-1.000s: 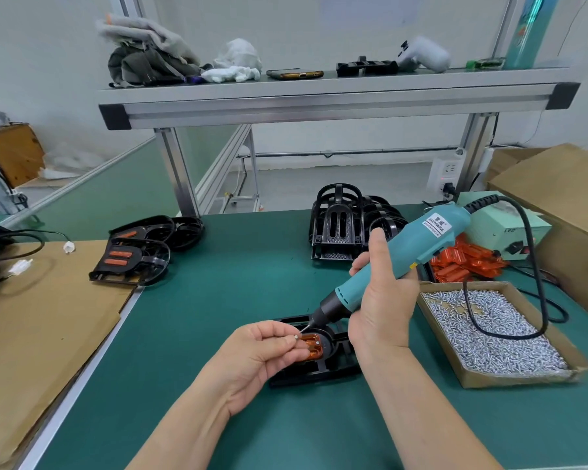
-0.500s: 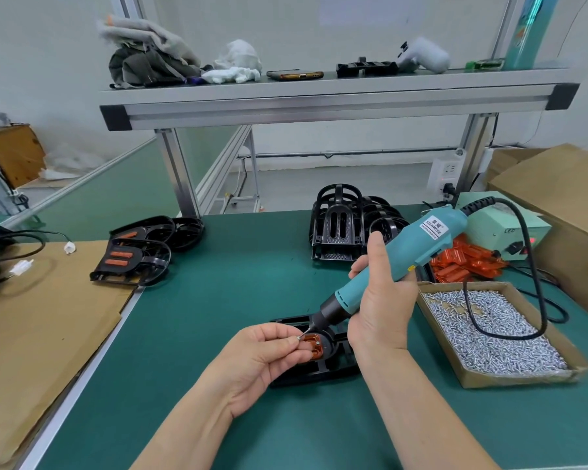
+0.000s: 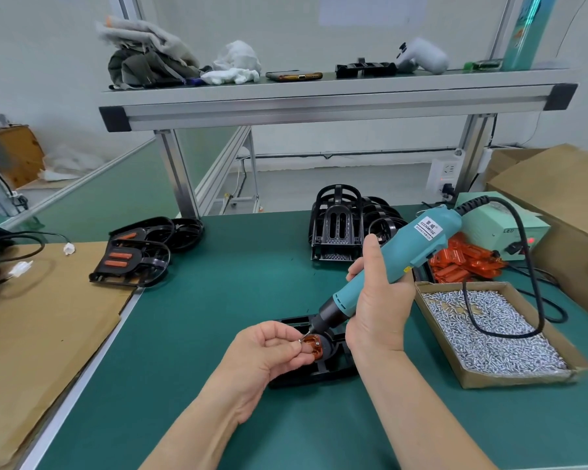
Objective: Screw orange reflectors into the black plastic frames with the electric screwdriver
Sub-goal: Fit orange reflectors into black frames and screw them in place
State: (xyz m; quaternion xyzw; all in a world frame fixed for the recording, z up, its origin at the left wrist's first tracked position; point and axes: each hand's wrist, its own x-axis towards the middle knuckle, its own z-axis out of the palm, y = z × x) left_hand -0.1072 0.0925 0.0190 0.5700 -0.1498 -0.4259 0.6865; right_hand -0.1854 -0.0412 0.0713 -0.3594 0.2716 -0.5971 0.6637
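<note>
The green-matted workbench [image 3: 238, 300] carries one black frame [image 3: 313, 374] near its front edge and a stack of black frames [image 3: 336, 228] at the back. To the right lie a cardboard tray of screws [image 3: 510, 379], loose orange reflectors [image 3: 465, 262] and a pale green power unit [image 3: 499, 228]. On the left, a cardboard sheet [image 3: 41, 334] bears assembled frames [image 3: 129, 259].

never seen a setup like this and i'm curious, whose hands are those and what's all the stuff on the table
There is no machine: a person works bare-handed, and the picture comes from a camera on their head, looking down. The right hand grips a teal electric screwdriver. The left hand pinches a small screw at its tip, over an orange reflector seated in a black frame on the green table. To the right lie a box of screws and loose reflectors; behind, a stack of empty frames.
</note>
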